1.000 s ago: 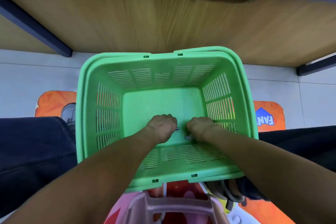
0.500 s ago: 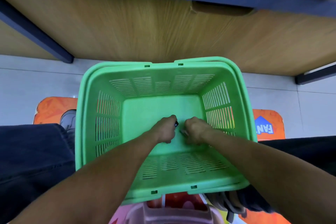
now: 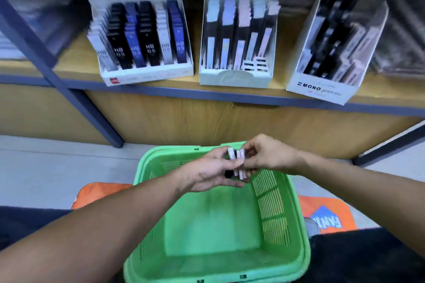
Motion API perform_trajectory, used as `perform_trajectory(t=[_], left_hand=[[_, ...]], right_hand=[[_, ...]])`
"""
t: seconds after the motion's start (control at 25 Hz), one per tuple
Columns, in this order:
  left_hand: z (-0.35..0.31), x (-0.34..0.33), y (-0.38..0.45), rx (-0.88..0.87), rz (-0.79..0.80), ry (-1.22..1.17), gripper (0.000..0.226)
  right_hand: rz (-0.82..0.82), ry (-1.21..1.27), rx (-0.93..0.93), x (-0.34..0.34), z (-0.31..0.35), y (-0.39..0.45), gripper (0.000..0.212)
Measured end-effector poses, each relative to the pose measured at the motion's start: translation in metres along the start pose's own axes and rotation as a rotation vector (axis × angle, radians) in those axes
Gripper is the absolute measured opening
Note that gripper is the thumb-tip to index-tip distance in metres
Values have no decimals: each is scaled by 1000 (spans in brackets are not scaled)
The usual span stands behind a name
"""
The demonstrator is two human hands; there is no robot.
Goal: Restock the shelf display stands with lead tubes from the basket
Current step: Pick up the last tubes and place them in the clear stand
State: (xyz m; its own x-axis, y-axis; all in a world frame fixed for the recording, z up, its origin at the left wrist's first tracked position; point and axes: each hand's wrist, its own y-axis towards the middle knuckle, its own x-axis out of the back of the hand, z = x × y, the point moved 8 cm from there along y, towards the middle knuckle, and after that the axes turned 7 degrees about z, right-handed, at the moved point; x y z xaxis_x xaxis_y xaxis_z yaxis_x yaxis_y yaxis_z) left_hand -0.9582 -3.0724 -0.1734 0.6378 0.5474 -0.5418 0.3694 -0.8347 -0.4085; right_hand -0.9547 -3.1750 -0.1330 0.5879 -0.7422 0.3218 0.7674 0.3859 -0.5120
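Both hands meet above the far rim of the green basket [image 3: 296, 220], whose floor shows nothing in it. My left hand [image 3: 207, 173] and my right hand [image 3: 268, 155] together grip a small bunch of lead tubes [image 3: 238, 162], pale ones with a dark one beneath. On the wooden shelf above stand three display stands: a left stand [image 3: 147, 73] with black, blue and white HB 0.5 tubes, a middle stand [image 3: 234, 77] with pastel tubes, and a right MONO stand [image 3: 322, 88] with dark tubes.
The shelf edge [image 3: 207, 95] runs across the view with a slanted dark blue frame post [image 3: 69, 89] at the left. Orange floor mats [image 3: 326, 216] lie beside the basket on the pale tiled floor. My dark trouser legs flank the basket.
Both hands rose out of the basket bottom with lead tubes in them. My head tilted up, so the shelf and its three stands came into view.
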Motion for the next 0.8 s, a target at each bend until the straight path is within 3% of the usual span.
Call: perform_trajectory(t=[0.12,0.44,0.52,0.72,0.8], left_hand=[[-63,-30,-15,-107,-41,98,20],[-181,-100,-49,-222,-40,313,26],[-197,-111,-45,-253,-58,322,24],[-221,-116,-26,-304,-192,322,3],[-227,-117,-19,-320,-194,230,10]], right_hand=[[-85,100,127,33,52,-34,14],[-406,192,243,103,127,-104,35],[-405,230,277,120,137,-115,25],[-398,181,357,151,143,-132,30],[-450,199,356,163,141,-140,27]])
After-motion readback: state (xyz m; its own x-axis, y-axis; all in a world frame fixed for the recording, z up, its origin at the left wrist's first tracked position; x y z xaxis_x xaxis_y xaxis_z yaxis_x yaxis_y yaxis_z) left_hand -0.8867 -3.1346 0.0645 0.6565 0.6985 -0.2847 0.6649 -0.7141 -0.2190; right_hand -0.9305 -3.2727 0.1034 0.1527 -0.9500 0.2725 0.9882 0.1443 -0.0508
